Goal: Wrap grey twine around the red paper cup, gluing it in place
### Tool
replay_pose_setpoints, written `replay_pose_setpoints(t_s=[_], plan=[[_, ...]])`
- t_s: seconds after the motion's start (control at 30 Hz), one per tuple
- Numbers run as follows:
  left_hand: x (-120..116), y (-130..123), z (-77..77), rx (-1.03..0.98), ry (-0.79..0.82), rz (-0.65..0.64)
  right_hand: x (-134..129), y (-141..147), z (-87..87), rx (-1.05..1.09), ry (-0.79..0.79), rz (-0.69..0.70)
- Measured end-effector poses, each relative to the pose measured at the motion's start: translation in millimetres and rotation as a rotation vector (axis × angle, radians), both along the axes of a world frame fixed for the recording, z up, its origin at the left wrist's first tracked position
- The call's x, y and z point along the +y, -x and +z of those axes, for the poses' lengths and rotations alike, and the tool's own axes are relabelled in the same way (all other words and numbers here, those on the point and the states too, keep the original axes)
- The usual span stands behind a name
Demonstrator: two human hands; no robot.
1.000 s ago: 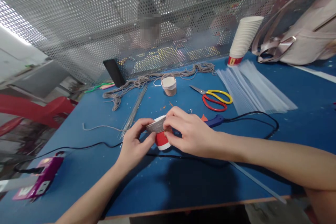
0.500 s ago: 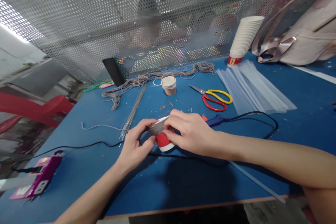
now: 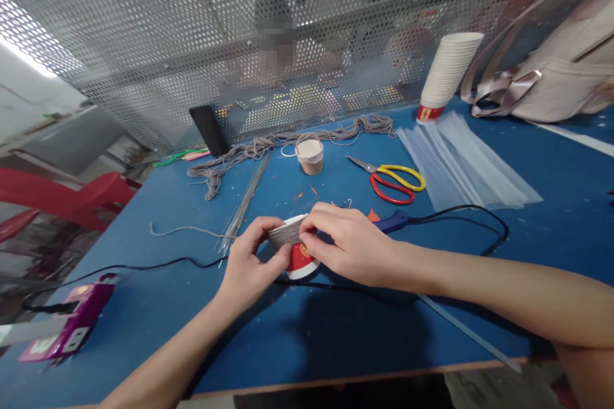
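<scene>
Between my hands is a red and white paper cup (image 3: 301, 260), tilted, with grey cord wrapped in rows around part of its side. My left hand (image 3: 253, 262) grips it from the left, thumb and fingers pressed on the cord. My right hand (image 3: 348, 239) pinches at the cord-wrapped side from the right, fingertips close together. A loose grey cord (image 3: 187, 229) trails over the table to the left of my left hand. Just past my right hand lies a blue-handled tool with a black cable, probably a glue gun (image 3: 394, 222), partly hidden.
Scissors (image 3: 396, 184), a small wrapped cup with a handle (image 3: 311, 156) and a grey cord bundle (image 3: 259, 148) lie beyond my hands. Clear plastic strips (image 3: 472, 163), stacked paper cups (image 3: 451, 70) and a bag (image 3: 561, 70) are at right. A purple power strip (image 3: 77, 319) sits left.
The cup has turned slightly in my hands, so a yellow mark on its red side now shows by my right fingertips. Both hands keep their hold.
</scene>
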State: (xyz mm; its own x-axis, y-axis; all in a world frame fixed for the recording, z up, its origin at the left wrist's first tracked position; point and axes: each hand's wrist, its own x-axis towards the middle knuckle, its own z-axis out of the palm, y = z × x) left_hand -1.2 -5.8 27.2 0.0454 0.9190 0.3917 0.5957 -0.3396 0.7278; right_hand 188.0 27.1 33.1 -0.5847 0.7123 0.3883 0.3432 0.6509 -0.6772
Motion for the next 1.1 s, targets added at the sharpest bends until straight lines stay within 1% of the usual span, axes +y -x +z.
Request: replay_pose_setpoints(t_s=[0.13,0.23,0.33,0.57,0.73,0.8,0.87,0.9,0.93,0.97,1.0,1.03,1.07,1.1], plan=[[0.7,0.7,1.4,-0.018,-0.001,0.047,-1.8,-1.8,2.3,0.039,0.056,0.002],[0.8,0.2,2.6,-0.024,0.018,0.059,-1.3,-1.8,-1.3,0.009,0.031,-0.007],[0.3,-0.4,4.2,-0.030,0.048,0.054,1.1,-0.2,-5.1,0.035,-0.009,-0.018],[-0.4,-1.6,7.0,-0.013,0.118,0.017,4.9,2.4,-5.0,0.050,-0.017,-0.051],[-0.1,-5.7,7.8,-0.002,0.111,0.072,4.4,1.6,-2.8,0.035,0.011,-0.068],[0.4,-5.9,8.3,0.000,0.095,0.100,1.5,0.0,1.4,0.024,0.070,-0.048],[1.4,-4.7,8.3,-0.009,0.077,0.134,-6.1,-2.8,6.7,-0.009,0.135,0.003],[2.1,-3.8,7.9,-0.020,0.065,0.155,-12.2,-4.6,8.9,-0.037,0.143,0.043],[2.9,-2.7,7.2,-0.037,0.053,0.176,-20.0,-6.7,10.5,-0.070,0.111,0.086],[3.7,-1.5,6.2,-0.057,0.038,0.197,-29.2,-9.0,11.4,-0.100,0.033,0.139],[4.7,-0.2,4.8,-0.078,0.024,0.214,-39.3,-11.4,11.5,-0.142,-0.074,0.214],[5.6,1.2,3.3,-0.098,0.015,0.225,-49.6,-13.8,11.3,-0.175,-0.234,0.303],[6.5,2.7,1.6,-0.115,0.006,0.229,-59.3,-16.4,10.9,-0.219,-0.397,0.420],[7.4,4.4,-0.3,-0.130,-0.004,0.228,-67.4,-19.1,10.9,-0.263,-0.479,0.433]])
